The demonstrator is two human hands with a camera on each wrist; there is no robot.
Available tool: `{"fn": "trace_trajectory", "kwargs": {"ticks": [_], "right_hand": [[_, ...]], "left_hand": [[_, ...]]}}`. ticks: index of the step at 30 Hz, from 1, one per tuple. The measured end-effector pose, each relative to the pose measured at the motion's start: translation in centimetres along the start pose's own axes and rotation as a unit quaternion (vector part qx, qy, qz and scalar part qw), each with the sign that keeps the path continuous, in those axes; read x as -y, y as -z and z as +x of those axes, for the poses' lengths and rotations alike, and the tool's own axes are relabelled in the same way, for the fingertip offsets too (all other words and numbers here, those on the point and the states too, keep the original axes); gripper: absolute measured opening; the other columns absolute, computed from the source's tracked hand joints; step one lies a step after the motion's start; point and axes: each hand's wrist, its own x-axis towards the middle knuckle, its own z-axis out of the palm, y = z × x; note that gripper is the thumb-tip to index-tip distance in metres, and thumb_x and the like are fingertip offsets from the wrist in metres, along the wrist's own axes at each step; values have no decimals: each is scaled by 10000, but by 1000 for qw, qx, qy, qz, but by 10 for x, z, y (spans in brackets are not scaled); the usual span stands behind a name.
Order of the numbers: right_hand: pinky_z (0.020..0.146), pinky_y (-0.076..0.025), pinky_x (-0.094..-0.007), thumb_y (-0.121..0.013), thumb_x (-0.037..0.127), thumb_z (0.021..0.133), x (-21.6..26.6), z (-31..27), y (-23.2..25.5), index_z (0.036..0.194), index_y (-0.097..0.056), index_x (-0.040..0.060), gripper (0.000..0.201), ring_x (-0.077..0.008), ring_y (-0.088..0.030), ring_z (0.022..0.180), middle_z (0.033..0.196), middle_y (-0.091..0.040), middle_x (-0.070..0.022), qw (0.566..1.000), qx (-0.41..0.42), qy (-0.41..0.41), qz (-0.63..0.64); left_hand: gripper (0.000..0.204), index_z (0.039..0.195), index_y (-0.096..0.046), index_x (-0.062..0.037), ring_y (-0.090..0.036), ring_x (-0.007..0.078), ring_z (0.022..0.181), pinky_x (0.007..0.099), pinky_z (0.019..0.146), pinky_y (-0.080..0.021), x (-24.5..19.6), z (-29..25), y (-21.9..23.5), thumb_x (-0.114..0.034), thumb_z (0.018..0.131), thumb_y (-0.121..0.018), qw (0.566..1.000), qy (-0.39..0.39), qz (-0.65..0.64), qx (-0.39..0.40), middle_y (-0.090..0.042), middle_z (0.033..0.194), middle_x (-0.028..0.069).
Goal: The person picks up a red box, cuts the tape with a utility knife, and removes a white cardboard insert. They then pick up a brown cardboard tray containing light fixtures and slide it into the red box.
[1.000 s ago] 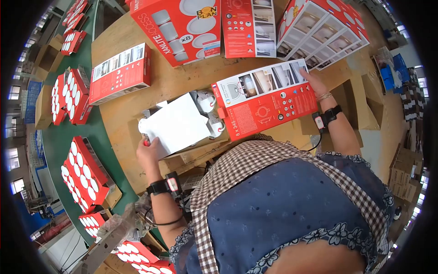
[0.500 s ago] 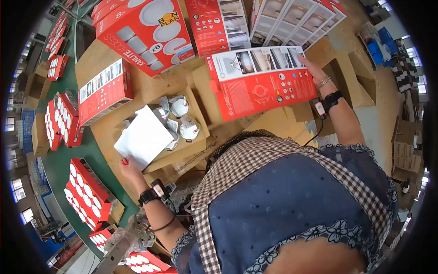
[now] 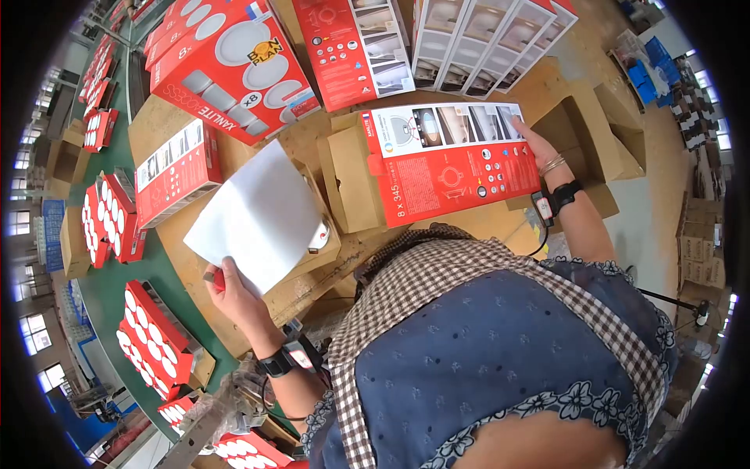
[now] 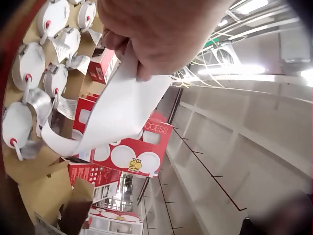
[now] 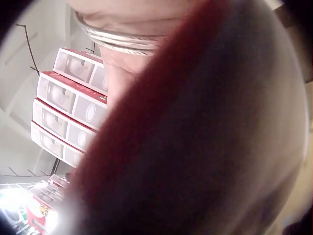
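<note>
My left hand pinches a white sheet by its near edge. A small red object shows at the same hand's fingers; its kind is unclear. The sheet, bent in the left wrist view, is held over an open brown carton. White round lamps with red-tipped leads lie in that carton, mostly hidden by the sheet in the head view. My right hand grips the right end of a red printed box, which stands tilted beside the carton. In the right wrist view a blurred box side blocks most of the hand.
Red retail boxes and white-sided boxes stand along the back of the table. Another red box lies at the left. Red trays of round white lamps sit on the green belt. An open carton is at the right.
My left hand has lifted the white sheet off the lamps, first moving left, then turning and raising it. The red box in my right hand rose, then came slightly back down.
</note>
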Motion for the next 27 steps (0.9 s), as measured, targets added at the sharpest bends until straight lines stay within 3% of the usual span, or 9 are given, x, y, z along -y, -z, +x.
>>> {"fn": "trace_trajectory", "kwargs": {"ticks": [4,7,8,14,20,22,23,25,27], "right_hand": [[811,-588,-336,-688,427,916,-5,6,4,1200,-650,77,452,-172,-708,917,1110,-716,-84,1000,19,3,7],[820,-586,-337,-690,418,917,-10,3,4,1199,-652,74,447,-173,-709,918,1108,-718,-82,1000,19,-9,16],[815,-592,-351,-685,395,924,-11,4,7,1206,-648,72,430,-185,-713,920,1109,-718,-95,999,21,-12,26],[814,-593,-351,-684,373,930,-16,3,4,1204,-652,71,409,-185,-713,926,1114,-719,-98,998,33,-8,49],[820,-587,-335,-690,369,927,-10,2,4,1199,-659,66,408,-179,-710,937,1117,-719,-96,998,40,-3,47],[822,-586,-335,-689,366,928,-9,2,3,1198,-660,67,404,-181,-709,941,1121,-717,-98,998,46,-7,41],[824,-586,-335,-688,367,929,-11,2,1,1205,-656,68,409,-182,-708,942,1121,-716,-98,998,51,-7,45],[826,-585,-336,-687,367,929,-13,4,0,1212,-653,68,413,-182,-707,942,1122,-715,-99,997,57,-4,49],[827,-587,-337,-686,376,929,-17,13,-2,1215,-646,69,422,-180,-707,939,1121,-713,-98,997,61,7,43]], "left_hand": [[111,1040,-575,-16,-541,69,848,212,740,-450,-5,-7,-19,-67,960,-633,1000,19,-19,14,-606,929,2],[117,1039,-591,-16,-514,61,819,205,722,-429,5,-18,-38,-72,954,-649,983,41,176,14,-587,909,-17],[121,1007,-631,-18,-468,59,762,201,682,-395,16,-18,-33,-116,946,-670,978,-3,198,66,-555,843,-40],[118,987,-594,-11,-447,48,738,187,652,-386,27,-10,-39,-79,935,-676,978,14,186,89,-516,823,-48],[99,965,-596,-18,-431,50,712,191,630,-378,22,10,-34,-64,925,-674,968,-53,230,83,-501,783,-43],[104,955,-595,-21,-424,50,693,192,608,-375,21,10,-37,-66,920,-681,944,-93,295,113,-489,764,-45],[104,955,-595,-21,-424,50,693,192,608,-375,18,7,-43,-66,920,-681,944,-91,298,114,-489,764,-45],[102,951,-603,-25,-417,52,672,197,581,-371,15,-6,-65,-64,912,-688,969,-14,219,116,-484,760,-43],[93,958,-620,-38,-438,63,665,221,573,-390,32,-17,-84,-79,910,-688,941,-43,276,189,-523,743,-20]]}}
